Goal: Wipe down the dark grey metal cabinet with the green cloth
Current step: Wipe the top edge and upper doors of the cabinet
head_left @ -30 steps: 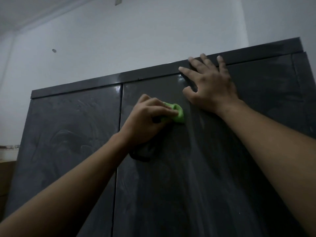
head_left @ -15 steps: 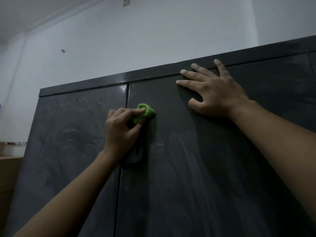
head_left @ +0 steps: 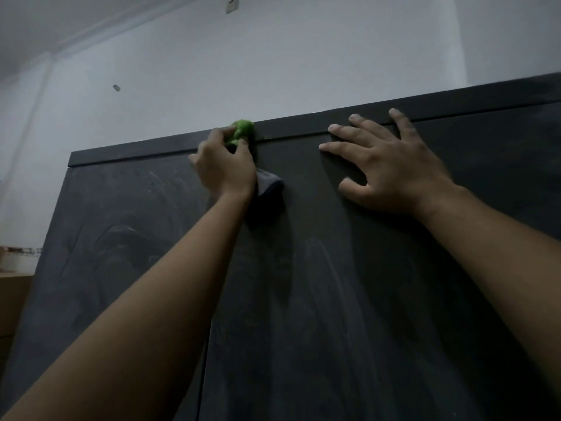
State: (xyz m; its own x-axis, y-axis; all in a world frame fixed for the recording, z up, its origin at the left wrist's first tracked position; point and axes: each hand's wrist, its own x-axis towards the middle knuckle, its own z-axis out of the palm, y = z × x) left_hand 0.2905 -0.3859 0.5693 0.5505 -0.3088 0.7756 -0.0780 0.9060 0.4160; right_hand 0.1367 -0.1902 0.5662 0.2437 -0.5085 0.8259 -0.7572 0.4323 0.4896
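The dark grey metal cabinet (head_left: pixel 349 299) fills the lower view, its two doors streaked with wipe marks. My left hand (head_left: pixel 223 165) grips the bunched green cloth (head_left: pixel 241 132) and holds it against the cabinet's top strip, right above the seam between the doors. A dark fold of cloth hangs below that hand. My right hand (head_left: pixel 391 168) lies flat on the right door just under the top strip, fingers spread and straight.
A white wall (head_left: pixel 273 56) rises behind the cabinet, with a small fixture (head_left: pixel 232 6) high up near the ceiling. At the far left, a brownish shelf or counter (head_left: pixel 12 284) stands beside the cabinet.
My left hand has carried the green cloth upward from the door face near the seam to the cabinet's top strip. My right hand stays flat on the right door.
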